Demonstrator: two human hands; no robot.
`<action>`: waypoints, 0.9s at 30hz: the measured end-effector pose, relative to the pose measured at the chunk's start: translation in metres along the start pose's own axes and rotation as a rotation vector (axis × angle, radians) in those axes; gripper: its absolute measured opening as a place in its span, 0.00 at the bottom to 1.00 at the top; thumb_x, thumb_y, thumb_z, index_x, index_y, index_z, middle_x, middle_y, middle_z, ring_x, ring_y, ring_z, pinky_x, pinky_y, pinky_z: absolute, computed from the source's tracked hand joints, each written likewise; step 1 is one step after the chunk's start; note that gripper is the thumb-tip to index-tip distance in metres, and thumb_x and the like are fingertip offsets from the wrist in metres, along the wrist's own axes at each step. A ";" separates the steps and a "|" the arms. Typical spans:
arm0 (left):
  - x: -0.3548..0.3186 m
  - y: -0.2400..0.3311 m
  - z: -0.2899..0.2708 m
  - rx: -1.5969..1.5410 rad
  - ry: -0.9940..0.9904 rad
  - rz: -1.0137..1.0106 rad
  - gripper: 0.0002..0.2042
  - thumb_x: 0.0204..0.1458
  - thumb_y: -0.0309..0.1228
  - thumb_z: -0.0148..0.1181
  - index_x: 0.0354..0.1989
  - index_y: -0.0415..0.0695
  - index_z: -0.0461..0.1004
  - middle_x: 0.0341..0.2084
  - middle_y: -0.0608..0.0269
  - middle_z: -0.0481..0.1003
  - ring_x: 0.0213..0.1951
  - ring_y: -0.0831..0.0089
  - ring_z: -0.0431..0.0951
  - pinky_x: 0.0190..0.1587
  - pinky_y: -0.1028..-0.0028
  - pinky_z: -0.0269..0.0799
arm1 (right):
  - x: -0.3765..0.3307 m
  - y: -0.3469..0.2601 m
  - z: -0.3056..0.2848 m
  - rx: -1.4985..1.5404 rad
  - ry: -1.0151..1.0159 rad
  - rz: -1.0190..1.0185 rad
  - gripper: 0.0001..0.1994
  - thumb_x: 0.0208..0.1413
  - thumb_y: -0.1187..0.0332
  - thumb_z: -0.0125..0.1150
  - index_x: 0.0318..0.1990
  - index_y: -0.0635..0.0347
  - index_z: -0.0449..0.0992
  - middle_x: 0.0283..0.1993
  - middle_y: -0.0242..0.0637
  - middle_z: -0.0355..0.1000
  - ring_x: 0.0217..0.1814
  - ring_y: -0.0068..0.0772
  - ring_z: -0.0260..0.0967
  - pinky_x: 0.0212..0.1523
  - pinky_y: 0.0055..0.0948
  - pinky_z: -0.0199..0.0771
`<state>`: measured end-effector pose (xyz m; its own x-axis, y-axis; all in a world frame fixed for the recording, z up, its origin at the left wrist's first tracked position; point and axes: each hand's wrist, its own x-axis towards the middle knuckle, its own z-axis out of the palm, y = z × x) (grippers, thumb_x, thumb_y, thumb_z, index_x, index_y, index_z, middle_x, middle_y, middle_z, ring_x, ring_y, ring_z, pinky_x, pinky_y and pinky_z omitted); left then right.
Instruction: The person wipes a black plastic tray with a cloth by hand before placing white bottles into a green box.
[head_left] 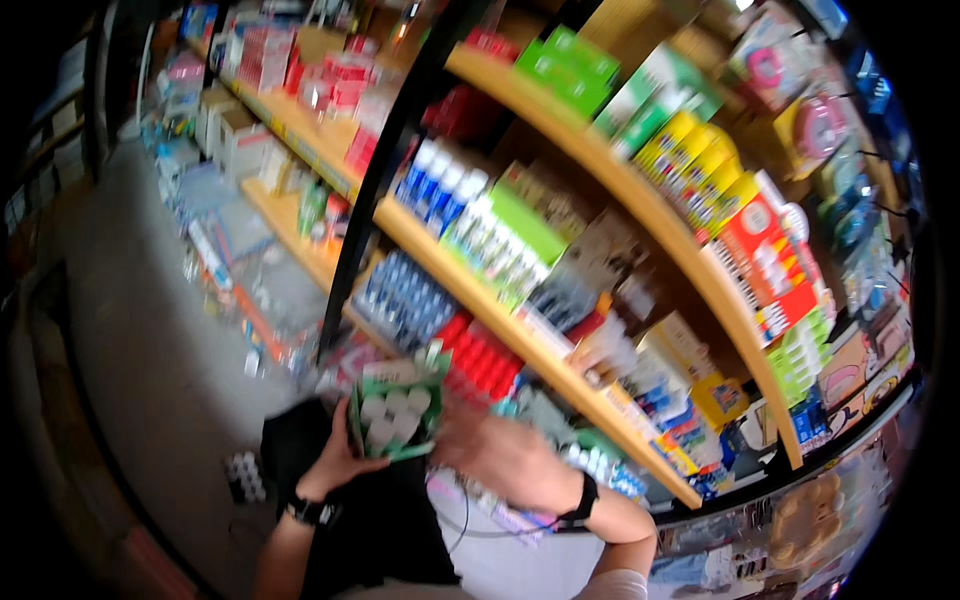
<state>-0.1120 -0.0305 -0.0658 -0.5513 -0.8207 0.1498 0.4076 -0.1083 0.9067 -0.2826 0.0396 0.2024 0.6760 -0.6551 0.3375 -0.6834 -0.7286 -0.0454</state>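
My left hand (342, 456) grips the near left side of a small green box (408, 453). Its top is uncovered, and several white round caps (382, 430), seemingly of bottles, sit packed inside. Just right of the box is my right hand (500, 455), smeared by motion, its fingers too blurred to read. Whether it touches the box's edge I cannot tell. Behind it, red-capped bottles (480, 362) stand in rows on a low shelf, beside dark blue bottles (405, 295).
Wooden shelves (560, 360) on a black post (385, 165) rise ahead, loaded with blue-and-white bottles (440, 185), yellow bottles (690, 160) and green boxes (568, 70). Packaged goods (240, 260) lie at the left by the grey floor (120, 300). A pack of white-topped items (245, 477) rests on the floor.
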 end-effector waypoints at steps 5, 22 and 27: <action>-0.002 0.011 -0.002 -0.045 0.057 -0.111 0.54 0.35 0.17 0.68 0.66 0.49 0.33 0.60 0.59 0.51 0.62 0.67 0.53 0.60 0.65 0.56 | -0.037 0.038 0.045 0.339 0.490 0.514 0.18 0.38 0.80 0.69 0.39 0.63 0.70 0.44 0.43 0.72 0.44 0.37 0.72 0.46 0.30 0.71; 0.001 0.029 0.011 0.008 0.061 -0.146 0.52 0.34 0.12 0.63 0.67 0.46 0.34 0.62 0.60 0.49 0.63 0.68 0.50 0.60 0.68 0.53 | -0.066 0.062 0.135 0.497 0.374 0.509 0.12 0.42 0.78 0.66 0.36 0.64 0.72 0.46 0.42 0.71 0.27 0.30 0.71 0.23 0.22 0.70; 0.007 0.034 0.014 0.013 0.048 -0.175 0.52 0.33 0.12 0.63 0.66 0.46 0.34 0.62 0.60 0.49 0.63 0.68 0.50 0.61 0.69 0.52 | -0.070 0.064 0.138 0.469 0.392 0.506 0.12 0.42 0.78 0.67 0.35 0.64 0.72 0.45 0.42 0.71 0.28 0.30 0.71 0.23 0.23 0.71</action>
<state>-0.1117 -0.0321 -0.0281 -0.5776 -0.8158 -0.0292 0.2990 -0.2448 0.9223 -0.3354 0.0110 0.0458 0.1087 -0.8744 0.4729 -0.6356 -0.4268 -0.6433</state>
